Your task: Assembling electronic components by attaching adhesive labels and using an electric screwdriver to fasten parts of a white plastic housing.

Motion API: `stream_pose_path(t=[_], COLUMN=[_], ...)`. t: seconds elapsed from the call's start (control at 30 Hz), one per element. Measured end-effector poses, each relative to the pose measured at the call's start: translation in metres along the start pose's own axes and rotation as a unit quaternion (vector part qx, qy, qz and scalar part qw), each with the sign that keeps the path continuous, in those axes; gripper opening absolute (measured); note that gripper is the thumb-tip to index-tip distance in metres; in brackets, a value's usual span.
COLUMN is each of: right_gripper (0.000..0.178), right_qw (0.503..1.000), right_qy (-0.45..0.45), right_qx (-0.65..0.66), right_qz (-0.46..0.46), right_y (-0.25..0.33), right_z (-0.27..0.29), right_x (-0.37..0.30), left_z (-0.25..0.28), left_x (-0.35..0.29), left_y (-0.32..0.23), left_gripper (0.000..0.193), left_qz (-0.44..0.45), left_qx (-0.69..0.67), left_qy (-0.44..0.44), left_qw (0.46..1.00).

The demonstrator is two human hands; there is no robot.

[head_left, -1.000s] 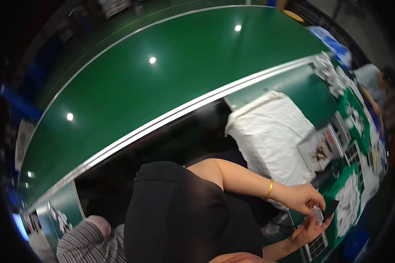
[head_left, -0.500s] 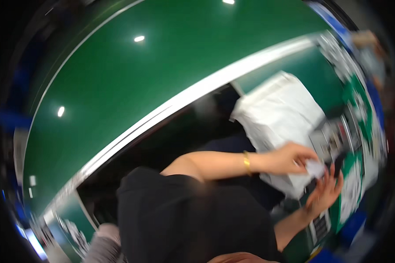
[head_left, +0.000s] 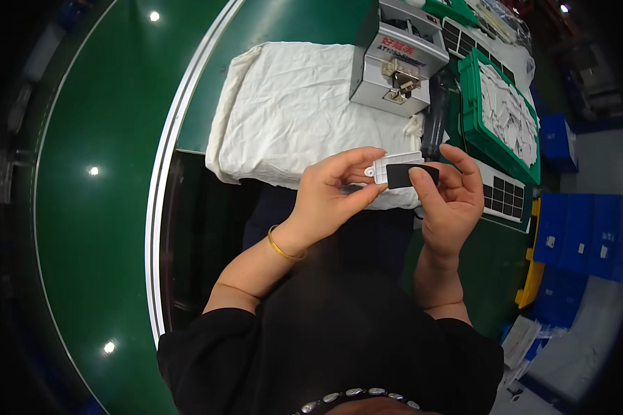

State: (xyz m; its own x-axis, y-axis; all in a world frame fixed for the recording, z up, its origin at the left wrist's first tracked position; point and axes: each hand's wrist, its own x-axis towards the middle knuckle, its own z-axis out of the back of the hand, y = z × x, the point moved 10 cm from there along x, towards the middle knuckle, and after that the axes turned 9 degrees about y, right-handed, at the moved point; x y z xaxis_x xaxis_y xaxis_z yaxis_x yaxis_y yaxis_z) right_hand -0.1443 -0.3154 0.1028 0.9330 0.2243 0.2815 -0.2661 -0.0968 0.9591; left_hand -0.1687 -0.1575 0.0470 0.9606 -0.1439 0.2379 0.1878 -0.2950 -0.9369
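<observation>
A wide green surface (head_left: 104, 228) spread out to the left of the cloth (head_left: 291, 104). The cloth was big, white and wrinkly. Blue bins (head_left: 581, 221) stood side by side, well to the right of the cloth. A gray machine (head_left: 401, 59) stood at the cloth's far right corner. A green tray (head_left: 471, 104) was to the right of the cloth, and lots of white bits (head_left: 509, 117) lay in a heap inside it. A panel (head_left: 503, 196) with black squares lay to the right of the cloth's near part.

The left hand (head_left: 322, 197) was at the cloth's near edge. Its thumb and fingers pinched one end of a white part (head_left: 381, 169). The right hand (head_left: 453, 207) was at the cloth's near right corner. Its thumb pressed on a flat black piece (head_left: 403, 177), with fingers behind. I cannot tell if those fingers touched the white part too. Both small things were up over the near right part of the cloth, and the black piece covered some of the white part. A thin gold bracelet (head_left: 280, 245) went around the left wrist, just off the cloth's near edge.
</observation>
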Motion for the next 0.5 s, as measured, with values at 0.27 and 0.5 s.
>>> stream_pose_path(t=[0.27, 0.5], right_gripper=[0.045, 0.046], right_qw=[1.0, 0.999], right_qy=[0.004, 0.011], right_qx=[-0.016, -0.047], right_qz=[-0.006, -0.019], right_y=[-0.011, -0.015], right_z=[-0.001, 0.001], right_x=[0.0, 0.0], left_z=[-0.003, -0.003], left_x=[0.003, 0.003], left_y=[0.004, 0.008], left_gripper=[0.046, 0.046], left_qz=[-0.002, 0.001], left_qx=[-0.012, -0.002], left_qy=[-0.009, -0.003], left_qw=[1.0, 1.0])
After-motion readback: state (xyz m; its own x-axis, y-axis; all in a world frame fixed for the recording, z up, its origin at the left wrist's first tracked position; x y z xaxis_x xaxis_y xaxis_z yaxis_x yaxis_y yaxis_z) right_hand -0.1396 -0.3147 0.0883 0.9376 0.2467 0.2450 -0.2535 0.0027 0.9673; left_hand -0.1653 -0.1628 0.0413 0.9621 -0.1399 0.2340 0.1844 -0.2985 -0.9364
